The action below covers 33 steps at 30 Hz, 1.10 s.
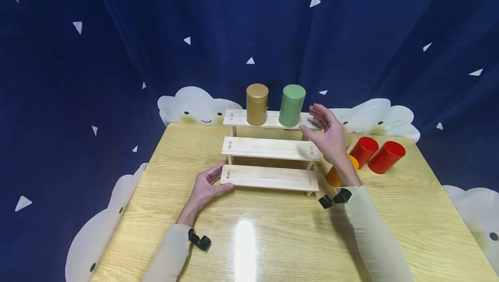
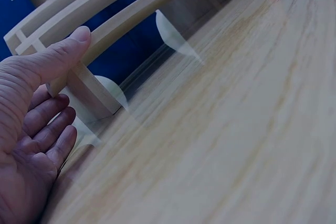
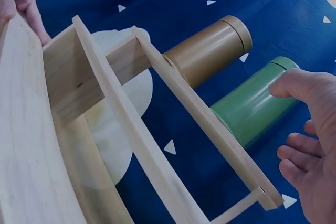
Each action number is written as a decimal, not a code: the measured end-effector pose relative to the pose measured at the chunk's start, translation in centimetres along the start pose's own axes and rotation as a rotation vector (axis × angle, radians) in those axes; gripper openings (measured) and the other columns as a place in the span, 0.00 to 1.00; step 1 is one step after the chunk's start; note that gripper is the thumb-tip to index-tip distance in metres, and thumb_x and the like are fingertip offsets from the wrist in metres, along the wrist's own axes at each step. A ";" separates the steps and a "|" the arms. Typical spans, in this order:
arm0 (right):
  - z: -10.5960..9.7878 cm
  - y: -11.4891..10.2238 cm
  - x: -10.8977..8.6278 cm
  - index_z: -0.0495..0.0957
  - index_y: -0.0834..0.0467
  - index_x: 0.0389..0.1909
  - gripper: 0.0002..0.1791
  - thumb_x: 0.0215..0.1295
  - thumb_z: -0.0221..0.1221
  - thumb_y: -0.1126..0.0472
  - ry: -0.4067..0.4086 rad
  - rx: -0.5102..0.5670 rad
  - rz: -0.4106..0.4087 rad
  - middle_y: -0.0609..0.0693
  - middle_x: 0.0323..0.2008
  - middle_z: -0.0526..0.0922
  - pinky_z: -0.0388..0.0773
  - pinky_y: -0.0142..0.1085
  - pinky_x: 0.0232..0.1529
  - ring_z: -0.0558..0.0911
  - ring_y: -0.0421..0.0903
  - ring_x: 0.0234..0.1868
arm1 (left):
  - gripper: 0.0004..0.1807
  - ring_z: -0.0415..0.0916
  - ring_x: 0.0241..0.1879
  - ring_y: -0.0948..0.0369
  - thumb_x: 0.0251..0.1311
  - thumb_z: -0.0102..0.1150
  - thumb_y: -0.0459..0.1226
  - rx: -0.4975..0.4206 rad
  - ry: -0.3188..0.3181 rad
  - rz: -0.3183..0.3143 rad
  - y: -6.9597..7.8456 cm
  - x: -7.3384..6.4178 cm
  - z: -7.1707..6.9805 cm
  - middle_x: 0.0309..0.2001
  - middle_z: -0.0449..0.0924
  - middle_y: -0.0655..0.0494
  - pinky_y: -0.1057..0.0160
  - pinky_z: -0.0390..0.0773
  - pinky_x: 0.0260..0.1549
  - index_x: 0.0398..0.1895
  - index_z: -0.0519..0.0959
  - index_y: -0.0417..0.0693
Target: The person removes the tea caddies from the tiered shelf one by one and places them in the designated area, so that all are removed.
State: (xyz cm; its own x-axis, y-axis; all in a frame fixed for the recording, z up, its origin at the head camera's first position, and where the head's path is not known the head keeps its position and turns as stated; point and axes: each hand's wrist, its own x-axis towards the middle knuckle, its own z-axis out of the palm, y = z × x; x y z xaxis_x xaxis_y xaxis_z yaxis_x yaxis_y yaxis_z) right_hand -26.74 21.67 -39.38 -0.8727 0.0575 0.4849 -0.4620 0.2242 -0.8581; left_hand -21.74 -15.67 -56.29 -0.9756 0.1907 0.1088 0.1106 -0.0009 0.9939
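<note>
A three-tier wooden step shelf (image 1: pixel 270 148) stands on the table. On its top tier are a gold tin (image 1: pixel 257 105) at left and a green tin (image 1: pixel 292 106) to its right, both upright with lids on. At the left end of the lowest tier, my left hand (image 1: pixel 204 188) holds the board; in the left wrist view its thumb (image 2: pixel 65 51) lies on the board, fingers around the end. My right hand (image 1: pixel 329 137) is just right of the green tin, thumb and fingers spread; the right wrist view shows a gap to the tin (image 3: pixel 257 100).
Right of the shelf, two red tins (image 1: pixel 387 157) stand side by side. An orange tin (image 1: pixel 333 178) is partly covered by my right forearm, with a tan object (image 1: pixel 347 140) behind my wrist. A dark blue curtain (image 1: pixel 218 17) hangs behind the table (image 1: pixel 280 238).
</note>
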 end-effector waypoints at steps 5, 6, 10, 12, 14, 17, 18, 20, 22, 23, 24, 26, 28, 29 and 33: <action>0.4 1.6 1.4 0.68 0.66 0.73 0.41 0.57 0.73 0.74 -0.037 0.037 0.049 0.65 0.68 0.75 0.72 0.53 0.73 0.76 0.61 0.67 | 0.44 0.71 0.71 0.46 0.50 0.80 0.26 0.000 0.000 0.000 0.0 0.0 0.0 0.70 0.75 0.41 0.66 0.72 0.69 0.73 0.72 0.39; 0.6 1.7 1.6 0.67 0.65 0.74 0.42 0.58 0.73 0.73 -0.050 0.040 0.056 0.64 0.69 0.75 0.71 0.53 0.74 0.75 0.61 0.68 | 0.44 0.71 0.71 0.46 0.50 0.80 0.26 0.000 0.001 0.000 0.0 0.0 0.0 0.70 0.75 0.41 0.66 0.72 0.69 0.73 0.72 0.38; 1.1 1.6 2.4 0.65 0.63 0.75 0.44 0.59 0.74 0.71 -0.092 0.050 0.068 0.61 0.70 0.74 0.70 0.52 0.75 0.75 0.58 0.69 | 0.44 0.72 0.71 0.46 0.49 0.80 0.26 -0.003 0.003 -0.001 -0.2 0.1 0.0 0.70 0.75 0.41 0.66 0.73 0.69 0.72 0.73 0.39; 1.5 1.2 2.6 0.64 0.64 0.76 0.44 0.59 0.73 0.71 -0.105 0.048 0.065 0.62 0.70 0.73 0.70 0.53 0.74 0.75 0.57 0.68 | 0.44 0.72 0.70 0.46 0.49 0.81 0.26 -0.007 0.007 -0.004 -0.2 0.1 -0.1 0.69 0.76 0.41 0.66 0.73 0.69 0.72 0.73 0.39; 1.8 1.3 2.9 0.65 0.64 0.75 0.44 0.59 0.73 0.71 -0.105 0.047 0.058 0.63 0.69 0.74 0.71 0.52 0.74 0.76 0.54 0.65 | 0.43 0.72 0.70 0.46 0.49 0.81 0.26 -0.009 0.007 -0.002 -0.3 0.1 -0.1 0.69 0.76 0.41 0.66 0.73 0.69 0.72 0.73 0.39; 2.2 1.4 3.3 0.64 0.66 0.75 0.44 0.59 0.72 0.72 -0.102 0.035 0.060 0.65 0.68 0.74 0.73 0.51 0.73 0.77 0.53 0.63 | 0.43 0.72 0.70 0.46 0.48 0.81 0.26 -0.011 0.006 0.002 -0.3 0.1 -0.1 0.69 0.76 0.41 0.66 0.73 0.69 0.72 0.74 0.38; 2.3 1.6 3.5 0.63 0.66 0.76 0.44 0.59 0.72 0.72 -0.100 0.023 0.063 0.65 0.67 0.74 0.74 0.49 0.72 0.77 0.52 0.62 | 0.43 0.72 0.70 0.46 0.48 0.81 0.26 -0.012 0.006 0.003 -0.2 0.1 -0.1 0.69 0.76 0.41 0.66 0.73 0.69 0.72 0.73 0.38; 2.6 0.9 3.5 0.63 0.67 0.76 0.43 0.60 0.71 0.72 -0.104 0.003 0.078 0.67 0.66 0.74 0.75 0.47 0.71 0.77 0.54 0.62 | 0.43 0.72 0.70 0.47 0.49 0.81 0.26 -0.017 0.005 0.002 -0.2 0.2 -0.1 0.69 0.76 0.41 0.66 0.73 0.69 0.72 0.74 0.39; 2.8 -0.1 3.4 0.62 0.69 0.75 0.43 0.61 0.70 0.72 -0.111 -0.011 0.090 0.69 0.65 0.75 0.75 0.47 0.71 0.77 0.57 0.62 | 0.43 0.73 0.70 0.47 0.49 0.81 0.26 -0.025 0.006 -0.001 -0.2 0.2 -0.1 0.69 0.77 0.42 0.65 0.74 0.68 0.71 0.74 0.39; 2.9 -0.6 3.3 0.62 0.70 0.75 0.42 0.61 0.70 0.72 -0.115 -0.014 0.092 0.69 0.65 0.75 0.75 0.47 0.71 0.77 0.59 0.62 | 0.43 0.73 0.70 0.47 0.49 0.81 0.26 -0.028 0.008 -0.004 -0.2 0.2 0.0 0.69 0.77 0.42 0.65 0.74 0.68 0.71 0.74 0.39; 3.0 -0.9 3.3 0.62 0.70 0.75 0.42 0.62 0.70 0.72 -0.118 -0.022 0.092 0.70 0.65 0.75 0.75 0.47 0.71 0.77 0.59 0.62 | 0.43 0.73 0.70 0.47 0.49 0.81 0.26 -0.031 0.010 -0.005 -0.2 0.2 0.0 0.68 0.77 0.42 0.65 0.74 0.68 0.71 0.74 0.39; 3.1 -1.4 3.2 0.62 0.69 0.75 0.41 0.63 0.69 0.71 -0.123 -0.032 0.092 0.70 0.65 0.75 0.75 0.48 0.71 0.77 0.60 0.62 | 0.42 0.73 0.70 0.47 0.48 0.81 0.26 -0.035 0.014 -0.008 -0.2 0.2 0.0 0.68 0.77 0.42 0.65 0.74 0.68 0.71 0.75 0.39; 3.2 -1.6 3.1 0.62 0.69 0.75 0.41 0.63 0.69 0.70 -0.125 -0.037 0.088 0.70 0.65 0.75 0.74 0.51 0.72 0.77 0.61 0.63 | 0.42 0.73 0.70 0.47 0.48 0.81 0.26 -0.034 0.017 -0.009 -0.2 0.2 0.0 0.68 0.77 0.42 0.64 0.74 0.68 0.71 0.74 0.38; 3.3 -1.6 3.1 0.62 0.69 0.75 0.41 0.64 0.69 0.70 -0.126 -0.040 0.087 0.70 0.65 0.75 0.73 0.51 0.72 0.77 0.61 0.63 | 0.42 0.73 0.70 0.47 0.48 0.81 0.25 -0.032 0.017 -0.010 -0.2 0.2 0.0 0.68 0.77 0.41 0.64 0.74 0.69 0.71 0.74 0.38; 3.3 -1.5 3.2 0.63 0.70 0.75 0.40 0.63 0.69 0.71 -0.125 -0.033 0.085 0.70 0.65 0.75 0.72 0.55 0.72 0.77 0.62 0.63 | 0.42 0.74 0.69 0.47 0.48 0.81 0.26 -0.025 0.023 -0.015 -0.2 0.2 0.1 0.68 0.77 0.42 0.64 0.74 0.68 0.70 0.75 0.39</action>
State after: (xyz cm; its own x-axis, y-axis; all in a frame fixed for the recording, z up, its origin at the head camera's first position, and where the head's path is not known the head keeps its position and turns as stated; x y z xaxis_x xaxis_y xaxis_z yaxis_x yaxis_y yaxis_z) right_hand -29.34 18.33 -37.13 -0.9224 -0.0434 0.3837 -0.3815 0.2557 -0.8883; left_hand -21.92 -15.58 -56.50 -0.9812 0.1683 0.0939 0.0914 -0.0226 0.9956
